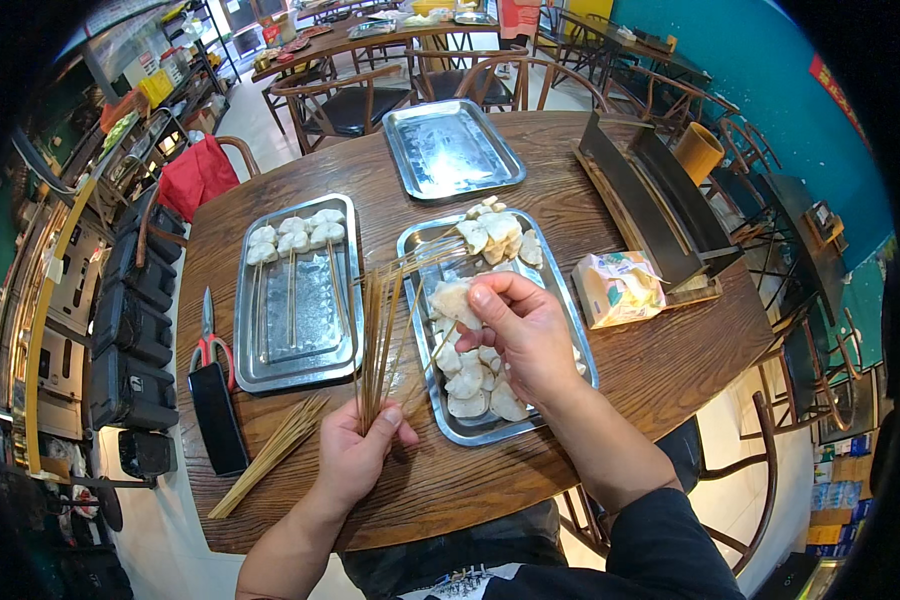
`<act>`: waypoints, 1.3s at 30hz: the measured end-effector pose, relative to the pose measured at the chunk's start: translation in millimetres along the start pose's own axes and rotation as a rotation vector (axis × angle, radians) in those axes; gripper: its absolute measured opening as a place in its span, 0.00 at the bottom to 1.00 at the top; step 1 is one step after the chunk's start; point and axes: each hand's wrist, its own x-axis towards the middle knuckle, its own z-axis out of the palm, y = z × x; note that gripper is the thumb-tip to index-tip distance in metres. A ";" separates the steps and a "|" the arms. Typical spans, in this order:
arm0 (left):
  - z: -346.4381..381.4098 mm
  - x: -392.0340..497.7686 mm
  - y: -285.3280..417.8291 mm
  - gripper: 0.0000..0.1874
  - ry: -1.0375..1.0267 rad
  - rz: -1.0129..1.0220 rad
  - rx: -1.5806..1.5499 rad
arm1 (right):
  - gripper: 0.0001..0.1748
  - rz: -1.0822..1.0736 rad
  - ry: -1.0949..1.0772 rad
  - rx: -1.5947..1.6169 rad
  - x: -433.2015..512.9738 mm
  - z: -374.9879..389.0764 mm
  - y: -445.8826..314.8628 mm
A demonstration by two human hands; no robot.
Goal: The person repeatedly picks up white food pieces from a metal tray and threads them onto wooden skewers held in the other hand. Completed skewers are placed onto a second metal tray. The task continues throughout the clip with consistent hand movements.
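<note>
My left hand (pixel 356 454) grips a bundle of thin bamboo skewers (pixel 376 337), fanned out at their upper ends. Between thumb and fingers, my right hand (pixel 529 330) pinches a pale white food slice (pixel 450 298); a thin skewer reaches up towards it, but whether it pierces the slice is hidden. Both are over the near side of a metal tray (pixel 586 352) that holds many loose slices (pixel 469 379) and a heap of skewered ones (pixel 493 231) at its far end. In the left metal tray (pixel 311 300), several skewered white pieces (pixel 294 234) lie in a row.
Left on the wooden table (pixel 285 469) are red-handled scissors (pixel 210 337), a black phone (pixel 217 420) and a loose skewer bundle (pixel 270 456). A third metal tray (pixel 454 150) lies at the back. At right stand a tissue pack (pixel 619 289), a dark metal trough (pixel 645 202) and a bamboo cup (pixel 698 154).
</note>
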 end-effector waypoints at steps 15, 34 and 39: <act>5.8 -1.7 0.0 0.05 0.013 -0.043 -0.046 | 0.10 -0.030 -0.008 -0.024 -2.1 2.5 2.3; 7.7 -3.4 -2.5 0.04 -0.011 -0.048 -0.141 | 0.10 -0.044 -0.028 -0.070 -6.6 6.8 4.3; 6.5 -3.8 -3.8 0.04 -0.065 -0.082 -0.218 | 0.10 -0.043 -0.043 -0.080 -7.1 9.2 8.2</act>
